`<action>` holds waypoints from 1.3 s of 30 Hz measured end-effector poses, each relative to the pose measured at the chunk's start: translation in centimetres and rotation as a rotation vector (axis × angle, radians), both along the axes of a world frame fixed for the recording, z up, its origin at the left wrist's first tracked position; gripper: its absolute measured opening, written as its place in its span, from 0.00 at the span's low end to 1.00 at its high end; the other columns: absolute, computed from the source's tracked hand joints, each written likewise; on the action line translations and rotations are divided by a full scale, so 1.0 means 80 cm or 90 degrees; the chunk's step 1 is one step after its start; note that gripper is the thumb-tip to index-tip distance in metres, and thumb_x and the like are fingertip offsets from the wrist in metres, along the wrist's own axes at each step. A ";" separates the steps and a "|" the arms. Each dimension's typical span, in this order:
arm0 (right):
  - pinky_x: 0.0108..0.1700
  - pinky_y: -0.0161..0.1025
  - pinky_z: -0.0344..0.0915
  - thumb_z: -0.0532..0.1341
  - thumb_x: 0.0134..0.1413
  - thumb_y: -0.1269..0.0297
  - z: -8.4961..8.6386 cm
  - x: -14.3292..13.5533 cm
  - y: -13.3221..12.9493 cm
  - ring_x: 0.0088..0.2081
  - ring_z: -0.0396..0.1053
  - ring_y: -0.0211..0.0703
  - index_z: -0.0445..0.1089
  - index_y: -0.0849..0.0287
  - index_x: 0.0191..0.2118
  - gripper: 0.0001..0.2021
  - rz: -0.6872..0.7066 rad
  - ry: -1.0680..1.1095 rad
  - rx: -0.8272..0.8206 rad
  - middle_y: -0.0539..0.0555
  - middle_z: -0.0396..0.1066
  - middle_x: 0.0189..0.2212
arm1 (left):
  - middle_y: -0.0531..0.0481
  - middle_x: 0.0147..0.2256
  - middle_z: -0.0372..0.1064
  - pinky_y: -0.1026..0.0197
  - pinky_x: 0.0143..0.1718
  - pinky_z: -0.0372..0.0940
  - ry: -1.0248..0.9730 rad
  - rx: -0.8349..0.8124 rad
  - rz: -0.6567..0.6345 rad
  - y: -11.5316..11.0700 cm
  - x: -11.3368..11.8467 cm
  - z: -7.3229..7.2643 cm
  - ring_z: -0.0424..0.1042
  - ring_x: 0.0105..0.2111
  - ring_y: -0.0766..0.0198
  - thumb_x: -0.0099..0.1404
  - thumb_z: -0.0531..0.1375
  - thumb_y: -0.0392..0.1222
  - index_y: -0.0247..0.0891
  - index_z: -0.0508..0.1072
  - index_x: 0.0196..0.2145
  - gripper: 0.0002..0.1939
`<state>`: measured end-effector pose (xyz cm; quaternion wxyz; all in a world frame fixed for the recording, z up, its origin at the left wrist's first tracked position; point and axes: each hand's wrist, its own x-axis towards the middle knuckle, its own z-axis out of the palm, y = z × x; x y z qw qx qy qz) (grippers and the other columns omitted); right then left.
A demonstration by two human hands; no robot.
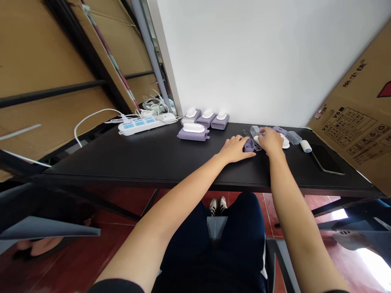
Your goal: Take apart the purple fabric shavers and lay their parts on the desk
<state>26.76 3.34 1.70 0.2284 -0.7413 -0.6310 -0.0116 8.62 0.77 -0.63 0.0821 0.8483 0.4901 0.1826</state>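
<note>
So my left hand (pixel 234 149) is curled around a small purple cup (pixel 249 145), thumb on the near side, fingers on the far side, right by the loose parts on the tabletop (pixel 152 156). There's something down inside the cup, but it's too small to make out.

My right hand (pixel 271 141) is just beside it, bent down into those parts with its fingertips mostly hidden, so I honestly can't tell if it's gripping anything. A white piece (pixel 286 141) pokes out past it.

My read: I'm at the fiddly bit, steadying the cup with one hand while the other works the small stuff. The next move probably calls for a level cup and a light fingertip pinch, since everything's crowded together.

Container-wise, one clear box (pixel 254 130) is behind my hands and a second clear box (pixel 294 137) lies to the right. Can't swear to what's in either. A white roller (pixel 306 146) lies past that, near the phone (pixel 327 159).
</note>
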 end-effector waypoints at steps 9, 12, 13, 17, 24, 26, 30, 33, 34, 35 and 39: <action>0.54 0.50 0.62 0.57 0.72 0.68 0.004 -0.018 -0.001 0.52 0.72 0.59 0.77 0.57 0.52 0.12 0.101 0.083 0.128 0.58 0.77 0.46 | 0.33 0.72 0.58 0.38 0.67 0.56 -0.058 -0.033 -0.078 0.019 0.014 -0.006 0.61 0.68 0.35 0.65 0.65 0.68 0.37 0.42 0.81 0.60; 0.56 0.52 0.61 0.56 0.71 0.68 0.003 -0.021 -0.003 0.53 0.72 0.60 0.76 0.58 0.55 0.14 0.077 0.071 0.108 0.59 0.77 0.47 | 0.34 0.74 0.53 0.47 0.69 0.57 -0.200 -0.129 -0.130 0.028 -0.003 -0.003 0.59 0.71 0.43 0.65 0.68 0.57 0.36 0.47 0.80 0.56; 0.56 0.52 0.61 0.56 0.72 0.68 0.003 -0.022 -0.005 0.53 0.71 0.60 0.75 0.58 0.55 0.14 0.080 0.062 0.100 0.59 0.77 0.47 | 0.34 0.73 0.55 0.51 0.68 0.59 -0.257 -0.139 -0.118 0.031 -0.014 0.000 0.62 0.70 0.47 0.67 0.66 0.52 0.34 0.51 0.78 0.50; 0.58 0.54 0.62 0.61 0.74 0.58 0.001 -0.029 -0.015 0.55 0.69 0.62 0.74 0.54 0.61 0.16 0.215 -0.020 0.029 0.60 0.75 0.49 | 0.38 0.61 0.72 0.52 0.68 0.58 -0.310 0.120 0.001 0.031 -0.078 0.021 0.69 0.61 0.53 0.72 0.57 0.40 0.32 0.74 0.63 0.25; 0.64 0.58 0.59 0.63 0.71 0.65 -0.003 -0.034 -0.020 0.63 0.61 0.64 0.74 0.50 0.65 0.20 0.265 -0.135 -0.085 0.62 0.67 0.57 | 0.35 0.65 0.69 0.38 0.66 0.56 -0.217 0.185 0.479 0.023 -0.214 0.042 0.64 0.66 0.36 0.74 0.55 0.48 0.40 0.77 0.61 0.23; 0.63 0.58 0.60 0.63 0.70 0.66 -0.004 -0.033 -0.019 0.61 0.62 0.64 0.75 0.51 0.63 0.19 0.241 -0.124 -0.061 0.63 0.67 0.56 | 0.32 0.64 0.69 0.35 0.64 0.56 -0.229 0.093 0.549 0.024 -0.231 0.039 0.64 0.65 0.32 0.77 0.49 0.55 0.39 0.75 0.62 0.27; 0.59 0.57 0.62 0.61 0.72 0.62 -0.008 -0.042 -0.021 0.58 0.63 0.65 0.76 0.55 0.61 0.17 0.226 -0.096 0.059 0.64 0.67 0.55 | 0.28 0.61 0.72 0.35 0.62 0.57 -0.217 0.017 0.534 0.027 -0.227 0.032 0.68 0.63 0.30 0.79 0.42 0.56 0.36 0.77 0.58 0.31; 0.58 0.55 0.62 0.59 0.74 0.63 -0.008 -0.066 -0.026 0.57 0.64 0.64 0.76 0.58 0.59 0.15 0.280 -0.100 0.148 0.65 0.68 0.53 | 0.29 0.57 0.75 0.42 0.58 0.62 -0.246 0.029 0.475 0.029 -0.208 0.026 0.71 0.60 0.33 0.79 0.44 0.55 0.37 0.78 0.51 0.28; 0.58 0.54 0.62 0.58 0.75 0.64 -0.008 -0.078 -0.027 0.56 0.65 0.63 0.76 0.57 0.59 0.15 0.315 -0.105 0.166 0.64 0.69 0.53 | 0.31 0.56 0.76 0.44 0.57 0.62 -0.272 0.028 0.448 0.031 -0.201 0.023 0.72 0.59 0.35 0.79 0.46 0.55 0.37 0.79 0.50 0.26; 0.58 0.54 0.62 0.58 0.75 0.63 -0.007 -0.090 -0.029 0.55 0.66 0.62 0.76 0.57 0.60 0.15 0.351 -0.111 0.173 0.63 0.69 0.54 | 0.34 0.55 0.77 0.46 0.57 0.63 -0.309 0.023 0.413 0.032 -0.194 0.020 0.73 0.58 0.38 0.79 0.48 0.55 0.38 0.79 0.49 0.25; 0.58 0.54 0.64 0.60 0.77 0.57 -0.004 -0.134 -0.028 0.58 0.66 0.64 0.63 0.58 0.74 0.26 0.405 -0.096 0.154 0.65 0.67 0.60 | 0.43 0.55 0.79 0.55 0.60 0.63 -0.500 -0.022 0.234 0.036 -0.168 0.012 0.74 0.57 0.51 0.75 0.56 0.51 0.37 0.79 0.50 0.19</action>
